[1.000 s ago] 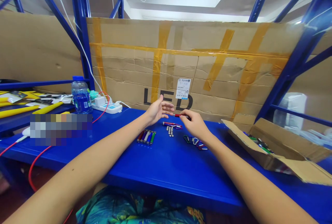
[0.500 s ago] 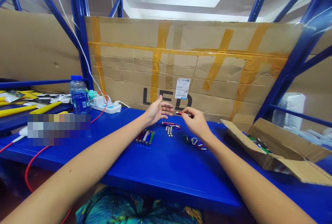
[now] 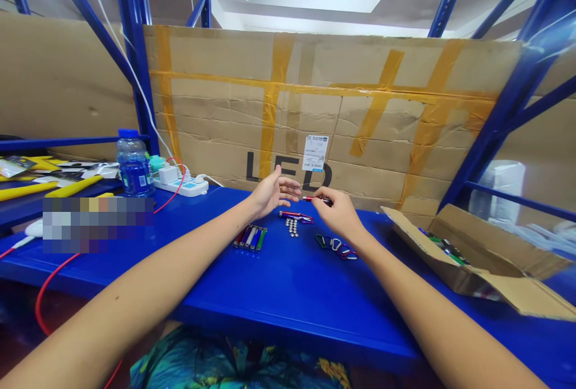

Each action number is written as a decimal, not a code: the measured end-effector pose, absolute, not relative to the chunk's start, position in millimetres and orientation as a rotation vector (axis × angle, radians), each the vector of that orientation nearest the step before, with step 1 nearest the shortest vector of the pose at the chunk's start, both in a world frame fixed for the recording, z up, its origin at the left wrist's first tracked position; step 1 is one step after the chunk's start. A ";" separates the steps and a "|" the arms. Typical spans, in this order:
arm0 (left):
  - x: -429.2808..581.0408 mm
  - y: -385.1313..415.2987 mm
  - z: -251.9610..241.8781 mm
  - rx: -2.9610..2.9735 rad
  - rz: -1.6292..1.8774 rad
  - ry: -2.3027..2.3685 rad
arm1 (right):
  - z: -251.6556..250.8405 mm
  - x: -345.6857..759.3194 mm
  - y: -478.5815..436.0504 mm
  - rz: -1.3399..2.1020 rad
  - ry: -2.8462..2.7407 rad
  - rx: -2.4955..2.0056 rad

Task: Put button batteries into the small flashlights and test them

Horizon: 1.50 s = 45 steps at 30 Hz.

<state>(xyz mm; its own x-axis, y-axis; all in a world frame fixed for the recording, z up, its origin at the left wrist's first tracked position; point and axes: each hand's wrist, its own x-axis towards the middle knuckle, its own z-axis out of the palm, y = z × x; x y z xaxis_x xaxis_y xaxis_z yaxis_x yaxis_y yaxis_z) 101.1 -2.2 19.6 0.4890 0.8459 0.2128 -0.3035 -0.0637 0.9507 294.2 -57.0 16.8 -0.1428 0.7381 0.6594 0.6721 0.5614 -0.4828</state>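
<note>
My right hand [image 3: 336,212] pinches a small red pen-like tube [image 3: 312,199] above the blue table [image 3: 288,293], with its tip pointing left. My left hand [image 3: 272,192] hovers just left of that tip, palm up and fingers spread, holding nothing. Below the hands lie another red tube [image 3: 294,216], a cluster of small silver button cells [image 3: 293,227], a row of several coloured tubes [image 3: 250,238] and a few carabiner clips [image 3: 336,246].
An open cardboard box [image 3: 472,257] with more parts sits at the right. A taped cardboard sheet marked LED [image 3: 315,119] stands behind. A water bottle [image 3: 131,164], a white power strip [image 3: 180,183] and a red cable [image 3: 54,281] are at the left.
The view has shifted slightly. Both hands stay almost where they were, the right one still holding the red tube near the left palm.
</note>
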 end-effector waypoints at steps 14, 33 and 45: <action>100.5 -2.0 18.7 1.328 0.999 0.530 | 15.2 294.4 -54.8 0.084 -1.864 -1.176; 100.9 10.2 0.7 2.205 1.066 0.775 | -5.5 298.5 -17.2 0.202 -2.152 -1.140; 90.0 47.2 -11.2 2.455 1.050 0.982 | -24.7 308.3 20.3 -0.110 -2.204 -1.221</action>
<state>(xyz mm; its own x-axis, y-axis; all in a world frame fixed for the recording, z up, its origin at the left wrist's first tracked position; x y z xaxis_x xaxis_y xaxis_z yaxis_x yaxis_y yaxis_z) 90.0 47.2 -11.2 0.5003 0.6906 0.5222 0.4748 -0.7232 0.5015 308.3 20.3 -24.7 -0.3891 0.7425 0.5452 0.7930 0.5712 -0.2120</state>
